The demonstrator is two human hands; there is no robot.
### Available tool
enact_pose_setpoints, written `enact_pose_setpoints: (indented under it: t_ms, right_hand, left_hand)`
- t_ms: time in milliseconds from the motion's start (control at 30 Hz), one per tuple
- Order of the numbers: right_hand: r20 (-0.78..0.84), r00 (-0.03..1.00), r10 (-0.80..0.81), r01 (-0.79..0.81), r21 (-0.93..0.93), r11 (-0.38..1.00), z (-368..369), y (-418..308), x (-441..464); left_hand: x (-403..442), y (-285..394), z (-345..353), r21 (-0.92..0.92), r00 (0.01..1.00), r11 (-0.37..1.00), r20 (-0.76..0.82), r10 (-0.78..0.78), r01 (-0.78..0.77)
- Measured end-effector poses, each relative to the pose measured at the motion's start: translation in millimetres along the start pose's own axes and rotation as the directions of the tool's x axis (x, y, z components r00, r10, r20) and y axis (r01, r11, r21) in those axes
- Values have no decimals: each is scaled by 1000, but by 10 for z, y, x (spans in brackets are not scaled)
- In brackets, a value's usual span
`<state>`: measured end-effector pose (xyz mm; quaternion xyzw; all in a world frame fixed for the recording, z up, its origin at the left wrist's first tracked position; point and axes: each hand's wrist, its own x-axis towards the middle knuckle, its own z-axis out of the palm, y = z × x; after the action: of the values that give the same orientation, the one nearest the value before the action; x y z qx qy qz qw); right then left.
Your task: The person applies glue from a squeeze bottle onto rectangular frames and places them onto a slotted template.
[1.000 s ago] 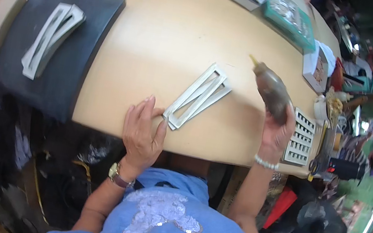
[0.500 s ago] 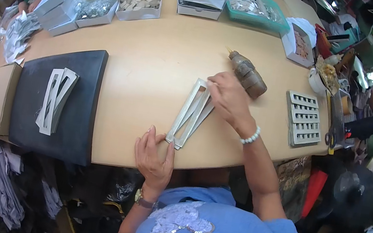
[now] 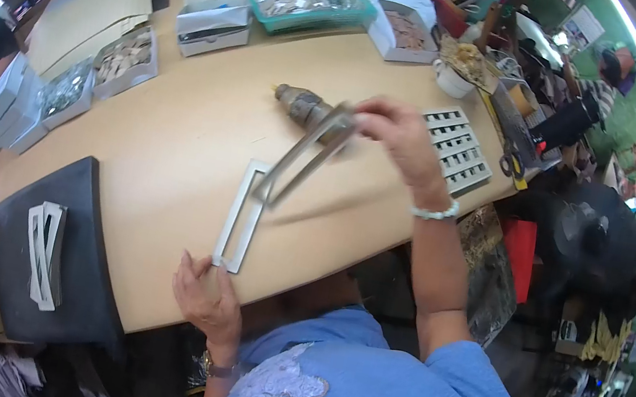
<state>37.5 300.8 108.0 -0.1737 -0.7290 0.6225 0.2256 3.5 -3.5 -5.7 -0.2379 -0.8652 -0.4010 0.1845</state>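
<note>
My right hand pinches the upper end of a slim rectangular frame, which is raised at a slant and blurred by motion. A second pale frame, with a long open slot, lies flat on the table beneath its lower end. At the near end of that flat frame is my left hand, fingers apart and thumb by the frame's edge; whether it presses on the frame I cannot tell. Behind the raised frame lies a brown bottle with a yellowish tip, partly covered by it.
More frames lie crossed on a black board at left. Slotted plates are at right, near scissors. A green tray and white boxes line the far side, where another person's hands rest.
My right hand has lifted one frame off the other, up and to the right. The frame on the table remains by my left hand. The whole view has turned.
</note>
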Motion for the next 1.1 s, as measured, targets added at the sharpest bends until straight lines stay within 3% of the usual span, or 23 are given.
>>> enact_pose_setpoints:
  t_ms: [67,100,133,300,467,700,1100]
  right_hand:
    - [-368,927,70,-66,23,998,-436,-55,-175]
    - [-453,889,71,-13,130,991,-703,3,-277]
    - [-532,843,80,52,229,972,-974,104,-370]
    - [-746,661,78,130,216,968,-1668,380,-864]
    - [-777,607,167,181,340,923,-1813,771,-1023]
    - [-823,530,203,148,326,934,-1833,991,-971]
    - [-819,531,219,67,298,952,-1796,962,-982]
  left_hand:
    - [4,24,-9,3,1000,1000,8,-11,11]
    - [3,29,-12,2,1000,1000,8,-11,11]
    - [2,29,-8,3,1000,1000,7,-12,12]
    - [1,35,8,18,1000,1000,-3,-5,5]
    - [8,62,-5,17,1000,1000,1,-1,1]
    - [2,35,1,28,999,999,-12,38,-37]
    - [-9,37,16,55,999,998,-17,32,-31]
